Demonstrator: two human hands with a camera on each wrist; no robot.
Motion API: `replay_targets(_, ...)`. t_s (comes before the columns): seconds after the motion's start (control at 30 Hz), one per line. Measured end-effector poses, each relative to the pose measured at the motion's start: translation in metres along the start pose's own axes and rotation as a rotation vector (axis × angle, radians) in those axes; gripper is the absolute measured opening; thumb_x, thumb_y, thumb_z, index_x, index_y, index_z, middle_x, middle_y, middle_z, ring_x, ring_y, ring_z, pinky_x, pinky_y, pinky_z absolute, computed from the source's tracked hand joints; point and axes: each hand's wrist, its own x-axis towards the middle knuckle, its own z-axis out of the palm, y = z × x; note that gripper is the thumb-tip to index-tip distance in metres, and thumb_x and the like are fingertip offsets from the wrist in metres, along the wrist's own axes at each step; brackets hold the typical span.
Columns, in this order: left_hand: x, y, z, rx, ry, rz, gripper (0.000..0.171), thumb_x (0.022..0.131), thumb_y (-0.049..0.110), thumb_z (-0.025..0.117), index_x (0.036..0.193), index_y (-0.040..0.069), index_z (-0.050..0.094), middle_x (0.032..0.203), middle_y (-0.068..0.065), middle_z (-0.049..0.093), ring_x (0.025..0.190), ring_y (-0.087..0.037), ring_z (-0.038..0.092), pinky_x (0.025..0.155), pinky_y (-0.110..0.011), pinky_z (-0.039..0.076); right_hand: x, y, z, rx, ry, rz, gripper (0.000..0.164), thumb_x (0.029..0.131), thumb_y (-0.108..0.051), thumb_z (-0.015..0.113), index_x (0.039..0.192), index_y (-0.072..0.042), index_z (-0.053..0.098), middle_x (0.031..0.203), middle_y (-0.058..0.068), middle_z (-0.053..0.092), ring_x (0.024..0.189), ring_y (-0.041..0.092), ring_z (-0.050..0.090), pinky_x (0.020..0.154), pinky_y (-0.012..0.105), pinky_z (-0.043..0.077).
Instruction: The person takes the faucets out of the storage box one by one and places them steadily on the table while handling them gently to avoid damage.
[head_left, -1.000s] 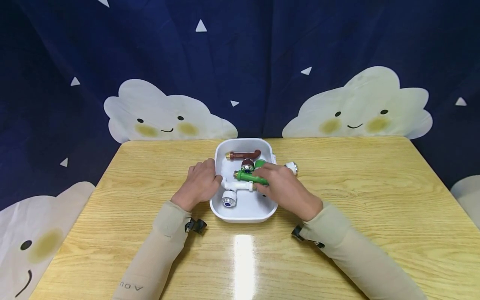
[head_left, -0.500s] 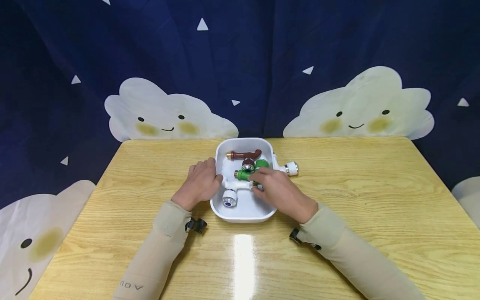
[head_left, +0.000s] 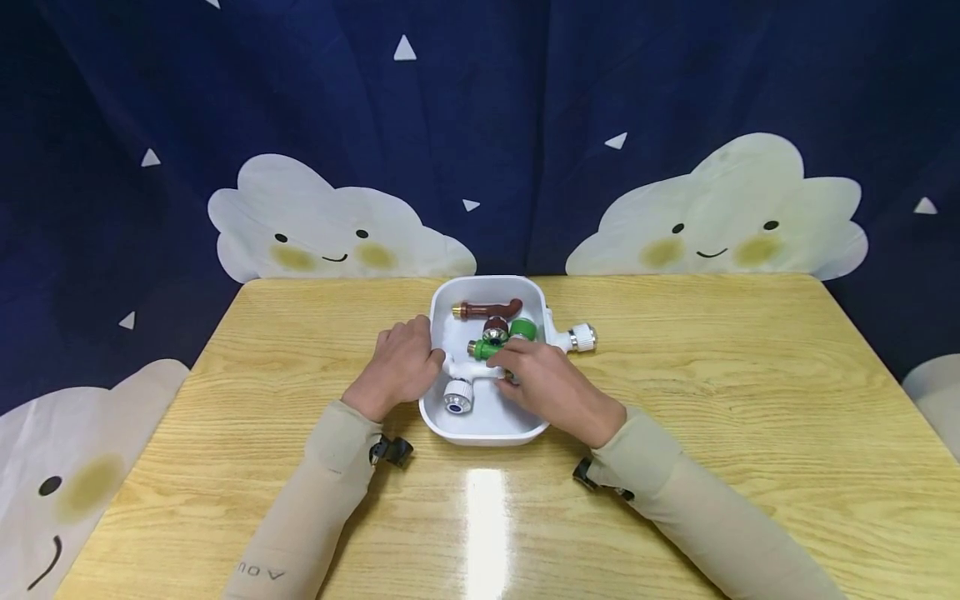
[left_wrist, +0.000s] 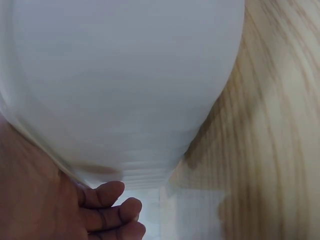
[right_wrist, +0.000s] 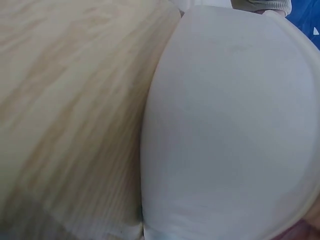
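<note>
My left hand point(head_left: 401, 362) grips the left rim of a white plastic basin point(head_left: 487, 437); in the left wrist view its fingers point(left_wrist: 112, 195) curl at the basin's edge. My right hand point(head_left: 555, 383) reaches over the right rim. Its thumb and index finger pinch the right end of a white tap point(head_left: 458, 395) lying inside, which has a ribbed knob. Just behind the fingers is a green tap point(head_left: 485, 349), partly covered by the hand. A brown tap point(head_left: 487, 311) lies at the back of the basin. The right wrist view shows mostly the basin's outer wall point(right_wrist: 230, 120).
Another white tap point(head_left: 583, 337) is outside the basin at its right side, knob pointing right. The basin stands on a wooden table point(head_left: 735, 375) near its back edge. Behind hangs a dark blue curtain point(head_left: 525, 125) with smiling clouds.
My right hand has shifted left and slightly down from the green tap to the end of the white tap. More of the outside tap shows. The left hand stays on the rim.
</note>
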Motion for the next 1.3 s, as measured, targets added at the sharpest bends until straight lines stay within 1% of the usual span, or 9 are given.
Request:
replay_targets(0.13,-0.0003,0.0003,-0.0004,0.007,-0.003,-0.003,0.029,0.100,0.025,0.044,0.112,0.000,0.050,0.098,-0.014,0.054,0.096,-0.033,0.052,0.093,-0.049,0.039,0.0003,-0.0004,-0.0003,0.026,-0.038,0.022,0.030,0.084,-0.012,0.085,0.112,-0.005,0.078,0.118,0.011,0.075,0.108,0.024,0.074,0.091,0.037,0.061)
replay_targets(0.27,-0.0008,0.0007,-0.0008,0.005,-0.008,-0.005,0.029,0.101,0.025,0.044,0.113,0.000,0.050,0.099,-0.014,0.054,0.097,-0.033,0.052,0.094,-0.049,0.039,0.0009,-0.0003,0.0003,0.016,-0.059,0.029,0.031,0.084,-0.013,0.084,0.114,-0.006,0.077,0.119,0.011,0.075,0.108,0.024,0.073,0.091,0.037,0.061)
replay_targets(0.6,-0.0003,0.0014,-0.0010,-0.002,-0.006,-0.005,0.030,0.100,0.025,0.045,0.114,0.000,0.051,0.098,-0.014,0.055,0.096,-0.033,0.053,0.094,-0.049,0.040,0.0007,0.0014,0.0020,-0.010,-0.081,0.023,0.033,0.086,-0.014,0.084,0.118,-0.008,0.077,0.119,0.010,0.074,0.107,0.023,0.072,0.090,0.037,0.062)
replay_targets(0.87,-0.0003,0.0012,-0.0014,-0.004,-0.010,-0.004,0.030,0.100,0.025,0.044,0.113,0.000,0.051,0.097,-0.014,0.055,0.096,-0.033,0.053,0.094,-0.049,0.040,0.0004,0.0022,0.0031,-0.024,-0.080,0.019,0.040,0.084,-0.014,0.085,0.122,-0.006,0.075,0.122,0.013,0.074,0.110,0.026,0.072,0.091,0.038,0.061)
replay_targets(1.1,0.0001,0.0007,-0.0010,-0.007,-0.010,-0.001,0.030,0.101,0.025,0.044,0.115,-0.001,0.051,0.097,-0.014,0.054,0.095,-0.033,0.052,0.094,-0.048,0.040,0.0014,0.0023,0.0033,-0.044,-0.111,0.016,0.038,0.085,-0.014,0.084,0.121,-0.007,0.075,0.122,0.012,0.073,0.111,0.025,0.070,0.094,0.039,0.060)
replay_targets(1.3,0.0004,-0.0003,-0.0007,-0.004,-0.009,0.001,0.030,0.101,0.025,0.044,0.114,-0.001,0.051,0.097,-0.014,0.054,0.094,-0.033,0.052,0.092,-0.048,0.040,0.0027,0.0014,0.0028,-0.059,-0.126,0.018,0.042,0.085,-0.014,0.084,0.125,-0.007,0.073,0.124,0.012,0.072,0.112,0.026,0.070,0.095,0.040,0.059)
